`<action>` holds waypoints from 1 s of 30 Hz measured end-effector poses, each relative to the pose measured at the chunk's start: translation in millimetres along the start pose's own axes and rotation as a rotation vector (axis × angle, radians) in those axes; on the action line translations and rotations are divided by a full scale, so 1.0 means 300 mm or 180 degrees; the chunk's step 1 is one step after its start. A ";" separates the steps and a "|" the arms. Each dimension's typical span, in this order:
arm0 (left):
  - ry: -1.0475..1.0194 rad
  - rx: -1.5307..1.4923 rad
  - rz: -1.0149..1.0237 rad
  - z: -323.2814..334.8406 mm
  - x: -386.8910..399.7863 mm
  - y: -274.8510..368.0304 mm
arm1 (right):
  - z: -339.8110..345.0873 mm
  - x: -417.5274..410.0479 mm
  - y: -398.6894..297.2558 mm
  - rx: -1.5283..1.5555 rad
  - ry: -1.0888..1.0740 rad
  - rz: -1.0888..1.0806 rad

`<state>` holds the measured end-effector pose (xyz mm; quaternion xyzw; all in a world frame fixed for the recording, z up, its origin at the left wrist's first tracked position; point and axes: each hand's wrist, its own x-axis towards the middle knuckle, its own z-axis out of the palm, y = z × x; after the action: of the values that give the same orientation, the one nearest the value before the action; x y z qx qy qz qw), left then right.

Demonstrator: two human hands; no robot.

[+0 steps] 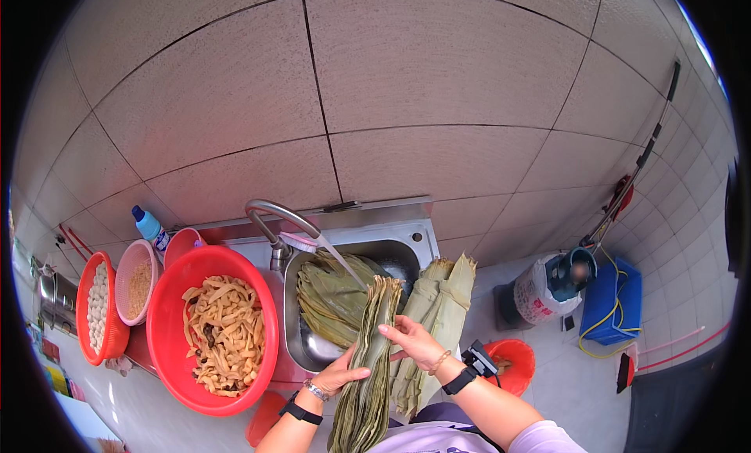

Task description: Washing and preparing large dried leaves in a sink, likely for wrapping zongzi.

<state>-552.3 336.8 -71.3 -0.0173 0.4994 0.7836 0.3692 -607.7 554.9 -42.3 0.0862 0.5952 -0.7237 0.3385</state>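
Note:
My left hand [342, 373] grips the left side of a thick stack of long dried leaves [365, 388], thumb across its front. At the stack's upper right, my right hand [415, 342] has its thumb and fingers on the leaf edges. The tips of this stack reach over the near right part of a stainless steel sink [290, 312]. Water runs from a curved metal faucet [280, 209] beside them. Wet green leaves [337, 297] lie in the sink. More bundles of pale leaves [452, 294] rest along the sink's right side, partly behind my right hand.
Left of the sink stands a large red basin [155, 335] of brownish strips. Beyond it are a pink basket [123, 277], an orange basket [88, 265] of white balls and a blue bottle [149, 225]. A red bucket [525, 359] and blue crate [613, 312] stand at right.

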 end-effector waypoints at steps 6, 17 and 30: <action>-0.0081 -0.0280 -0.0177 -0.019 0.002 0.013 | 0.001 -0.005 -0.026 0.0062 0.0131 -0.0004; 0.0022 0.0170 -0.0069 0.022 -0.010 0.057 | 0.000 0.000 -0.010 0.0262 -0.0060 0.0070; -0.0164 -0.0018 -0.0412 -0.061 -0.037 -0.006 | -0.012 0.011 -0.102 0.0084 0.0591 0.0207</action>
<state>-549.4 316.3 -77.4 -0.0305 0.4853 0.7597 0.4318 -629.4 558.7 -20.6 0.1766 0.6113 -0.7090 0.3040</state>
